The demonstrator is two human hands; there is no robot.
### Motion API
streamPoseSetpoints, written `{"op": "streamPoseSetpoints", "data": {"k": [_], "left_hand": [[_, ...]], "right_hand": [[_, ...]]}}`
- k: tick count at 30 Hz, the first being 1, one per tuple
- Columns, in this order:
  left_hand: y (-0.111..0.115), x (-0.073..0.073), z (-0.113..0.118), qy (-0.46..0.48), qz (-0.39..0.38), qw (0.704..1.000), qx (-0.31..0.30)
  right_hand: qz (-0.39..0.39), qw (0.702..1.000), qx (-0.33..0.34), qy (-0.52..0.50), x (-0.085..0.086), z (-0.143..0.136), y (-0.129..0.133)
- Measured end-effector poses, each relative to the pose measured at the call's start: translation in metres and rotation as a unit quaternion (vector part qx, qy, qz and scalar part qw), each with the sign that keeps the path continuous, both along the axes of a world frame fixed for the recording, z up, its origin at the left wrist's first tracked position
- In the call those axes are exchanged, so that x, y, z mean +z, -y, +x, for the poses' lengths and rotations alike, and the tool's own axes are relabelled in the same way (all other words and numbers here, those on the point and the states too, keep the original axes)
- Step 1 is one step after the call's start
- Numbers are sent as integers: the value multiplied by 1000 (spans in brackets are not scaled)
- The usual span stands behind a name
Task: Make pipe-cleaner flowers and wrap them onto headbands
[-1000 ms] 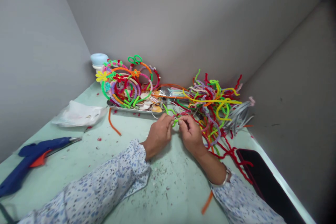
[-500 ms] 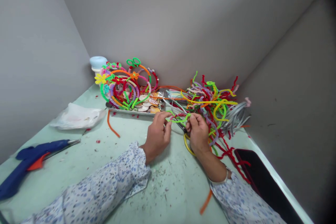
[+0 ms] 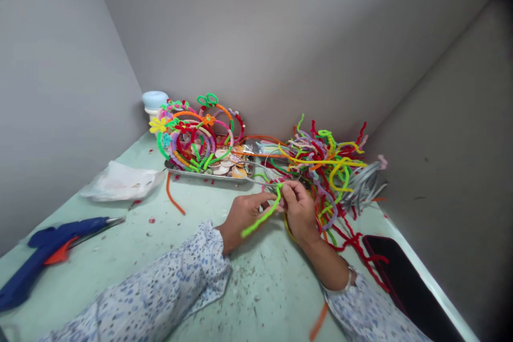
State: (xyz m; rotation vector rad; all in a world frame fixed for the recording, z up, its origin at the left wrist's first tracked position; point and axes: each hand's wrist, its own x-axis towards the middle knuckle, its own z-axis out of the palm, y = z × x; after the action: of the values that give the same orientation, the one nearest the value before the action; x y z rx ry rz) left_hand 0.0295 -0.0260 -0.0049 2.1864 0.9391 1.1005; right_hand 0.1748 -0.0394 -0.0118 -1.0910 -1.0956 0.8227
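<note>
A fuzzy lime-green pipe cleaner [image 3: 261, 220] runs from my fingertips down to the lower left, its loose end crossing in front of my left hand. My right hand [image 3: 300, 211] pinches its upper end between thumb and fingers. Close against it, my left hand [image 3: 246, 214] has its fingers bent and closed at the pipe cleaner; their tips are partly hidden. Thin grey strands and more coloured stems lie just behind my fingertips. A tangled heap of pipe cleaners [image 3: 320, 155] in red, yellow, green and purple spreads behind my right hand.
Colourful decorated headbands [image 3: 192, 139] stand in a metal tray [image 3: 208, 175] with flat pieces. At left are a blue glue gun [image 3: 56, 240], a plastic bag [image 3: 122, 181] and a blue-lidded container [image 3: 155, 100]. A phone [image 3: 404, 283] lies right; grey walls surround the table.
The green pipe cleaner, earlier stretched between my hands, now hangs toward the lower left from my right fingers. My left hand has shifted slightly down and right, its fingers nearer the right hand.
</note>
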Motion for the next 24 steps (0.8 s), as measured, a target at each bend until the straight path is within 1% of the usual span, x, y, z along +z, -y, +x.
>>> {"op": "streamPoseSetpoints", "data": {"k": [2,3,6,8,11,13,16,18,21,24], "left_hand": [[0,0,0,16,34,999,-1],[-1,1,0,20,55,998,12],[-2,3,0,18,113,991,75],[-1,6,0,17,141,985,102],[0,9,-1,13,178,978,108],[0,9,-2,14,209,970,127],[-1,7,-1,12,255,951,178],[-2,7,-1,9,274,941,196],[-6,6,-1,4,286,940,188],[-7,5,-3,0,267,951,155]], "right_hand": [[-3,1000,0,-5,2,0,1],[-2,1000,3,-1,2,-1,1],[7,1000,11,26,1,-1,2],[7,999,13,46,-1,-2,2],[0,998,17,60,-3,-2,3],[0,998,19,64,-2,-3,3],[-4,997,18,69,0,-3,4],[-9,997,17,75,0,-3,4],[-7,996,16,87,0,-3,4],[2,995,16,103,-2,-2,4]]}}
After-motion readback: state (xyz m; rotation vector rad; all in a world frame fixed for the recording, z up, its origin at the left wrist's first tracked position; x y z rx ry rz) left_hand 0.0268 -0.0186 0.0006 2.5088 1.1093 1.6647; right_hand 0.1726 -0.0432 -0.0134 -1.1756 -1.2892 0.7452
